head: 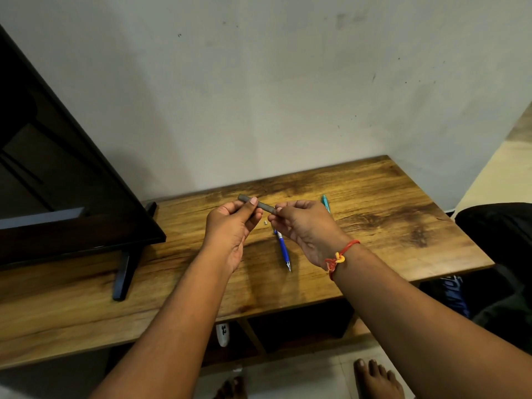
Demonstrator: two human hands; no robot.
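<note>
A dark grey pen barrel (264,205) is held level above the wooden table (374,226). My left hand (230,226) grips its left part, thumb on top. My right hand (302,226), with a red and yellow thread at the wrist, pinches the barrel's right end. Below the hands a blue pen (283,250) lies on the table, tip pointing toward me. A tiny pale part (265,223) sits on the wood between the hands. A teal pen (325,202) lies behind my right hand, partly hidden.
A black flat screen (57,182) on a stand with a leg (125,277) fills the table's left side. A grey wall rises behind. Dark cloth (503,254) lies off the table's right edge. My bare feet (374,378) show on the tiled floor below.
</note>
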